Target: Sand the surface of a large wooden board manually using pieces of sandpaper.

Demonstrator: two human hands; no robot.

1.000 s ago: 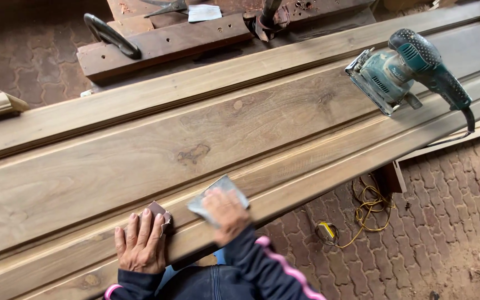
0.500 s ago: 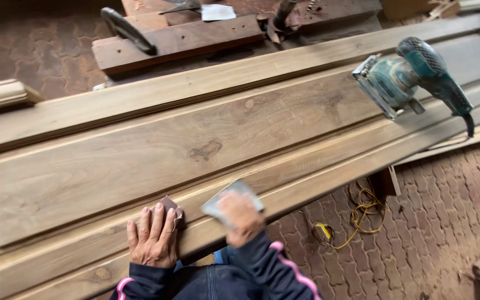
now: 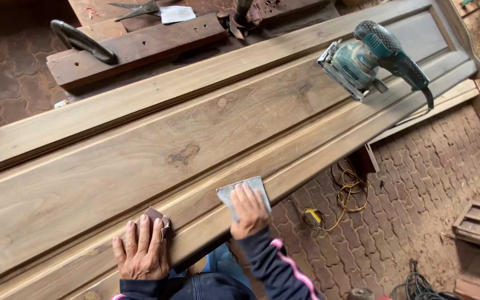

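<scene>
L hand (image 3: 140,250) lies flat, fingers spread, on near rail of the wood door panel (image 3: 156,133), fingertips pinning a small brown sandpaper piece (image 3: 156,215). R hand (image 3: 249,212) flat too, pressing a grey sandpaper sheet (image 3: 244,191) onto the same near rail, close to its edge. Farther right on the panel sits a teal power sander (image 3: 365,58). Beyond the panel: a dark plank (image 3: 140,47) w/ a black handle (image 3: 81,40).

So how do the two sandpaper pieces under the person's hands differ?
The grey sandpaper sheet under the right hand is larger, pale and flat on the door's outer rail; the brown sandpaper piece under the left hand is smaller, darker and folded. Both lie on the wooden door panel, pressed by fingers.
</scene>
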